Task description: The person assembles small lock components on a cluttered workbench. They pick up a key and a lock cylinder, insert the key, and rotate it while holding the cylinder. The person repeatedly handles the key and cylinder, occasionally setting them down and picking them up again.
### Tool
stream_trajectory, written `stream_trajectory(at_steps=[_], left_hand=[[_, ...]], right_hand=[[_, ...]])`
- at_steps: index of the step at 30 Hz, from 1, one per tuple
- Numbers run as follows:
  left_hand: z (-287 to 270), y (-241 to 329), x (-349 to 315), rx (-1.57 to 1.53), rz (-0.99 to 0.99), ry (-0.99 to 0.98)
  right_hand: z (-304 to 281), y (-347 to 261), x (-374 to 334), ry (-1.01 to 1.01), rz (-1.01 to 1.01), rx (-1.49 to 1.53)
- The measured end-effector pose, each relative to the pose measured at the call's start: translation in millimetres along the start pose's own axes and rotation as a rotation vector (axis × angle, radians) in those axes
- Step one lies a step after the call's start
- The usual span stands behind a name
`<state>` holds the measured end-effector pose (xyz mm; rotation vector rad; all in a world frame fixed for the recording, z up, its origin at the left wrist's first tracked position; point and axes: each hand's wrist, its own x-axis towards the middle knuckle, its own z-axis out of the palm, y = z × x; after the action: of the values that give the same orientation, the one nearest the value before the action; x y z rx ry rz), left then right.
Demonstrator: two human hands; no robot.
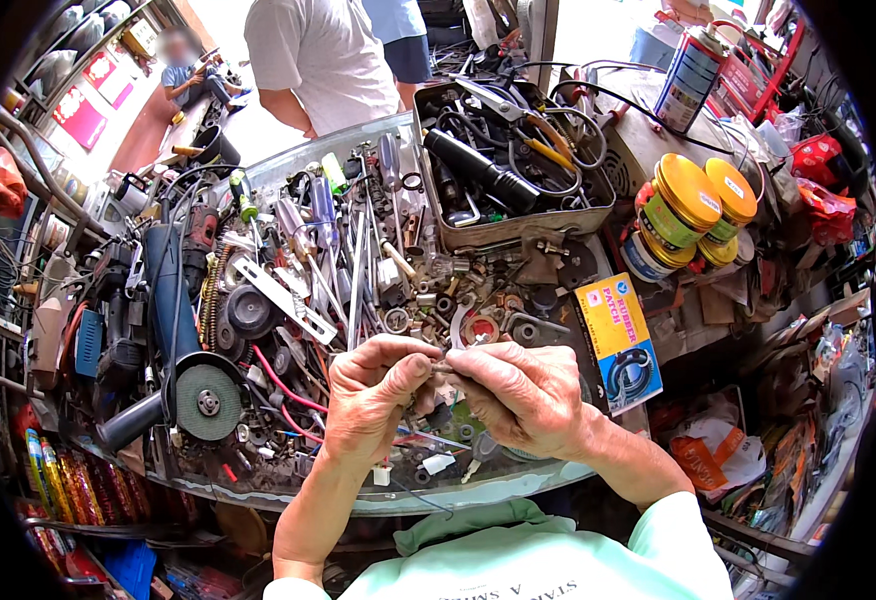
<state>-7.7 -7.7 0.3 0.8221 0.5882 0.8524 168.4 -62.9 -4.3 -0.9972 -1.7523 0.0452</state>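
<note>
Both hands meet above the cluttered bench (288,470), near its front edge. The thumb and fingers of my left hand (373,395) are closed in a pinch. My right hand (523,395) pinches from the other side, its fingertips almost touching the left's. Between them sits a small greyish piece (443,368), too small and too covered by fingers to name. Just beyond the fingertips lie a curved silver metal piece (460,325) and a round reddish ring (480,329), among nuts, washers and bolts. A pink-red cable (298,395) runs close to my left hand.
An angle grinder (203,400) and several screwdrivers (323,215) lie left. Behind stands a metal box (488,235) with a black flashlight (483,170) and cables. A yellow-blue carton (618,345) and yellow-lidded tubs (688,195) are right. Across the bench stands a person (318,70).
</note>
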Motion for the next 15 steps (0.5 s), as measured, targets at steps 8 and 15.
stream_trajectory(at_steps=[8,15], left_hand=[[-4.1,-0.8,-2.7,0.055,0.009,0.055],[-5.0,0.1,-2.0,0.027,0.007,-0.05]], right_hand=[[3.6,0.3,-1.4,-0.038,0.047,-0.021],[-0.2,1.2,3.4,-0.001,0.043,-0.078]])
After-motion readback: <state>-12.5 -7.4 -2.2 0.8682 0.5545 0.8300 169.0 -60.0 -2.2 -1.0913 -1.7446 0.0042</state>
